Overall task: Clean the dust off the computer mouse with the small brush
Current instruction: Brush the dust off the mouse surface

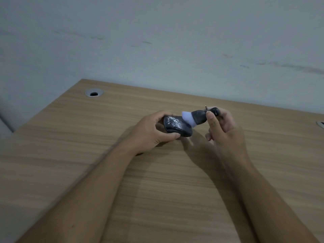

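Observation:
A dark computer mouse (177, 126), speckled with white dust on its top, is tilted up just above the wooden desk (87, 155). My left hand (152, 132) grips it from the left, thumb under its near edge. My right hand (220, 125) pinches the black handle of a small brush (198, 117). The brush's pale bristles (188, 119) touch the mouse's right end.
A round metal cable grommet (94, 92) sits in the desk's far left corner. Part of another fitting (320, 124) shows at the right edge. A grey scuffed wall (157, 41) stands right behind the desk.

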Motion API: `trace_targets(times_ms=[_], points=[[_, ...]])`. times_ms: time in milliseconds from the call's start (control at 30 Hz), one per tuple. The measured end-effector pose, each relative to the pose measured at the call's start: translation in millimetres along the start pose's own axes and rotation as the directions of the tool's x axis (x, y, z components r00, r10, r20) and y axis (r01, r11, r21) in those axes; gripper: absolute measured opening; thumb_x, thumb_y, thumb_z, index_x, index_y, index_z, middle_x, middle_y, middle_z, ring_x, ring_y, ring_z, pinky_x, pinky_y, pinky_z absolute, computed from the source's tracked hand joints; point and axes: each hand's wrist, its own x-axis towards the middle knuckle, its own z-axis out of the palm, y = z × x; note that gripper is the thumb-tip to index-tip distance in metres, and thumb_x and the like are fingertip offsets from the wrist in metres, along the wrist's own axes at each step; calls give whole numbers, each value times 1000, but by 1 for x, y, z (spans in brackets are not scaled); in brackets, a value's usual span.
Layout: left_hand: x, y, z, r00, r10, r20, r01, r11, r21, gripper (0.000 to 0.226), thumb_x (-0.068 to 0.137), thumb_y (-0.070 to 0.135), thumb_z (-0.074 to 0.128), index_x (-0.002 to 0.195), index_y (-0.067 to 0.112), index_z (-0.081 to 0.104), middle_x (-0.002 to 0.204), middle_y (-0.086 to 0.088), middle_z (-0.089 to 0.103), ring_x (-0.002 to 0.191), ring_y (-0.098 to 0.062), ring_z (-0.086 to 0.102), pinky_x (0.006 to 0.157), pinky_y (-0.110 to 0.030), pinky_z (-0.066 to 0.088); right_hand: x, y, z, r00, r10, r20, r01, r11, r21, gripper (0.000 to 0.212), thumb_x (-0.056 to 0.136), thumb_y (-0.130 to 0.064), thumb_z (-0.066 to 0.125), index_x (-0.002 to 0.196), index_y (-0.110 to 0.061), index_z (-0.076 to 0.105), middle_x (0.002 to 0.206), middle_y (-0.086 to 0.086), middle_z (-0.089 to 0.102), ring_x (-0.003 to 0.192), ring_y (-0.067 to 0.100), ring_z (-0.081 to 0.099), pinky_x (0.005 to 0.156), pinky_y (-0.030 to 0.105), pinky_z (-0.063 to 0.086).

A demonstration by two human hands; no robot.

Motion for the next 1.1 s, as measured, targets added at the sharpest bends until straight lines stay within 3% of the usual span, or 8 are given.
trace_targets(times_ms=[200, 333, 400, 600, 800, 900, 1000, 1100], points=[[-1, 0, -4, 1000, 8, 12, -8, 999, 36, 47, 88, 11, 96, 129, 24, 77, 115, 3, 86, 91, 2, 74, 80, -11, 53, 7, 20, -5, 999, -11, -49, -2, 966, -257, 5, 108, -38, 67, 106, -41, 71, 95, -9, 78, 71, 6, 61, 76, 33, 47], [1, 1, -4, 1000, 31, 1, -31, 998, 56, 50, 88, 19, 97, 133, 26, 77, 119, 6, 87, 102, -3, 80, 87, -10, 53, 5, -2, 2, 998, -9, -55, 8, 1000, -14, 8, 110, -31, 68, 114, -31, 74, 99, -11, 79, 70, 6, 61, 63, 27, 50], [2, -1, -4, 999, 35, -10, -35, 998, 59, 51, 87, 23, 98, 134, 28, 77, 120, 7, 87, 112, -12, 82, 94, -17, 56, 2, -10, 7, 1000, -21, 4, 21, 999, 32, 9, 109, -29, 69, 115, -29, 75, 102, -6, 80, 70, 7, 60, 60, 26, 50], [2, -5, -6, 1000, 13, -16, -12, 997, 73, 49, 86, 26, 98, 131, 31, 77, 118, 8, 87, 112, -15, 84, 105, -39, 62, 4, -2, 3, 997, -73, -10, 65, 935, -350, 6, 109, -34, 67, 104, -37, 70, 95, -8, 79, 78, 20, 71, 71, 27, 50], [5, -4, -4, 999, 26, -38, -24, 998, 65, 50, 87, 24, 98, 132, 28, 78, 119, 5, 88, 115, -21, 83, 104, -42, 61, 3, -14, 11, 998, -58, 27, 59, 997, -54, 5, 110, -28, 69, 111, -29, 73, 90, -14, 76, 65, 3, 60, 66, 26, 49], [4, -5, -4, 999, 11, -32, -10, 999, 39, 48, 88, 24, 97, 131, 30, 78, 115, 0, 89, 112, -33, 83, 94, -48, 65, -1, -11, 10, 994, -77, 80, 89, 982, -168, 6, 110, -29, 68, 110, -32, 72, 89, -9, 77, 66, -1, 60, 71, 24, 49], [4, -6, -4, 1000, -11, -25, 11, 1000, 10, 45, 88, 26, 97, 128, 30, 77, 111, -6, 89, 111, -44, 81, 88, -46, 64, 1, -5, 0, 997, -75, 25, 79, 950, -303, 7, 110, -36, 66, 106, -39, 70, 95, 5, 80, 67, 12, 57, 68, 33, 47], [4, -6, -4, 999, 9, -35, -8, 1000, 24, 44, 88, 26, 97, 127, 29, 78, 111, -5, 89, 111, -43, 81, 95, -55, 64, 2, -10, 1, 996, -80, -38, 69, 972, -225, 5, 110, -37, 66, 107, -38, 70, 91, -4, 78, 66, 9, 58, 69, 33, 49]])
